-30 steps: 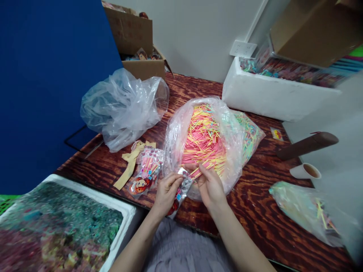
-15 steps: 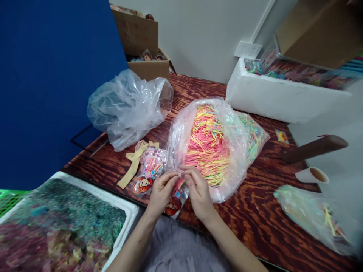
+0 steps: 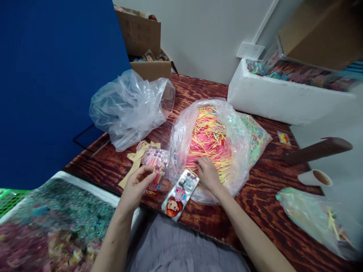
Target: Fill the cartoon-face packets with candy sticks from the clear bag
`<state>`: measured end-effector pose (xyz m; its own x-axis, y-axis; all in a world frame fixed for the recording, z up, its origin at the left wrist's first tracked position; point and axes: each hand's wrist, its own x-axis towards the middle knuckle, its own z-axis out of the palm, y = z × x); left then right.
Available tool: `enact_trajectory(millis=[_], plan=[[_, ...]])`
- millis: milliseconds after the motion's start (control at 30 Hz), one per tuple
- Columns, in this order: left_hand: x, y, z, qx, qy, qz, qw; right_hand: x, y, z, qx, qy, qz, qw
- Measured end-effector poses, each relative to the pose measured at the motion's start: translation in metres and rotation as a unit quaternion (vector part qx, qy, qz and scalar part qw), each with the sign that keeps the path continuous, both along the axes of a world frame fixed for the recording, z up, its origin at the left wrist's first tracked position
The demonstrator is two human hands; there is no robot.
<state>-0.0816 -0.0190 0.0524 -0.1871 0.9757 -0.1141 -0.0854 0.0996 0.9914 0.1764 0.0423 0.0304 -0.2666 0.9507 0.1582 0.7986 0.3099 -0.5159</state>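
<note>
My left hand [image 3: 138, 185] hovers at the small pile of clear packets [image 3: 156, 158] filled with pink sticks, thumb and forefinger slightly apart. A filled packet [image 3: 154, 185] lies right by its fingertips. My right hand [image 3: 208, 172] reaches over the near left side of a large clear plastic bag [image 3: 178, 132], fingers curled down onto thin pink and yellow sticks [image 3: 208, 143]. Between my hands a flat packet [image 3: 181, 194], printed with a red-haired cartoon girl and the word "Stick", lies at the table's front edge. Beige fabric strips [image 3: 134, 162] lie left of the pile.
A crumpled clear bag [image 3: 133, 109] and cardboard boxes [image 3: 150, 70] stand at the back left. White foam boxes [image 3: 283, 96] [image 3: 99, 189] are at right back and lower left. A paper cup [image 3: 307, 176], brown cylinder [image 3: 317, 151] and plastic bag [image 3: 314, 219] are at right.
My hands, together at a packet before, have parted. The left has moved left to the packet pile, the right up to the sticks. The flat printed packet now shows uncovered between them.
</note>
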Motion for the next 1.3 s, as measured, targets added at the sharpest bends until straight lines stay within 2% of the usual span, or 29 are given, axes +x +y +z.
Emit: enact_trajectory(millis=[67, 167, 300, 433, 500, 567, 633, 733, 800, 867, 933, 1033, 1200, 1233, 1300], plan=[[0.003, 0.007, -0.009, -0.003, -0.006, 0.043, 0.999, 0.004, 0.012, -0.008, 0.022, -0.178, 0.037, 0.983], [0.012, 0.016, -0.02, 0.004, -0.01, 0.1, 0.995, 0.0, 0.017, -0.009, 0.059, -0.306, 0.107, 0.944], [0.018, 0.022, -0.024, 0.016, -0.045, 0.122, 0.991, -0.006, 0.016, -0.006, 0.094, -0.33, 0.175, 0.923], [0.016, 0.023, -0.021, -0.016, -0.075, 0.109, 0.991, -0.003, 0.018, -0.008, 0.109, -0.334, 0.194, 0.916], [0.015, 0.022, -0.024, -0.015, -0.047, 0.105, 0.993, -0.004, 0.02, -0.01, 0.111, -0.336, 0.196, 0.915], [0.016, 0.024, -0.031, 0.001, 0.042, 0.114, 0.993, -0.006, 0.023, -0.011, 0.107, -0.337, 0.198, 0.914], [0.019, 0.028, -0.04, 0.018, 0.191, 0.138, 0.972, -0.008, 0.027, -0.012, 0.096, -0.334, 0.199, 0.917], [0.022, 0.039, -0.053, 0.047, 0.414, 0.154, 0.896, -0.009, 0.031, -0.014, 0.078, -0.328, 0.183, 0.924], [0.023, 0.049, -0.058, 0.066, 0.489, 0.152, 0.857, -0.009, 0.031, -0.015, 0.074, -0.326, 0.174, 0.926], [0.023, 0.056, -0.059, 0.074, 0.514, 0.163, 0.839, -0.008, 0.029, -0.014, 0.075, -0.325, 0.174, 0.926], [0.022, 0.058, -0.057, 0.072, 0.518, 0.178, 0.834, -0.006, 0.026, -0.013, 0.078, -0.326, 0.177, 0.925], [0.021, 0.052, -0.054, 0.08, 0.529, 0.178, 0.826, -0.006, 0.023, -0.011, 0.081, -0.326, 0.171, 0.926], [0.021, 0.035, -0.055, 0.117, 0.597, 0.04, 0.793, -0.011, 0.027, -0.01, 0.07, -0.323, 0.172, 0.928], [0.022, 0.035, -0.056, 0.11, 0.609, 0.025, 0.785, -0.011, 0.029, -0.01, 0.063, -0.322, 0.171, 0.929], [0.022, 0.037, -0.058, 0.084, 0.622, 0.034, 0.778, -0.01, 0.033, -0.009, 0.052, -0.318, 0.165, 0.932]])
